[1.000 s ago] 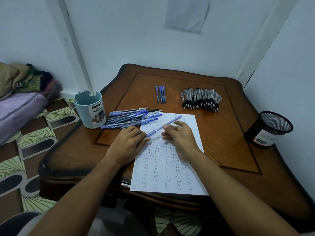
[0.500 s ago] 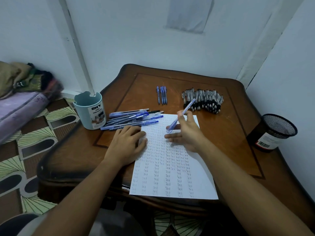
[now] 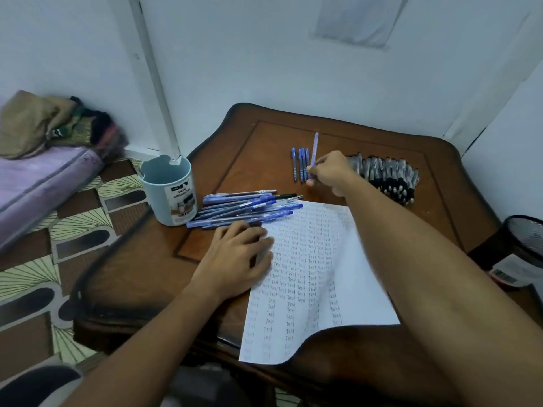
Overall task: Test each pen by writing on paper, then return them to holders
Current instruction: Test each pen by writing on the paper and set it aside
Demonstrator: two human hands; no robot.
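From the head view, the right hand (image 3: 330,171) has its grip pinched round a blue pen (image 3: 315,148) at 12 o'clock on the counter (image 3: 152,268), just beside four blue pens (image 3: 300,164). The left hand (image 3: 235,259) lies flat, fingers relaxed, on the paper (image 3: 308,274), holding nothing.

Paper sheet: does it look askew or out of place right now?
Yes. The paper lies skewed on the table, its near corner overhanging the front edge and curling. The left hand presses its left margin only.
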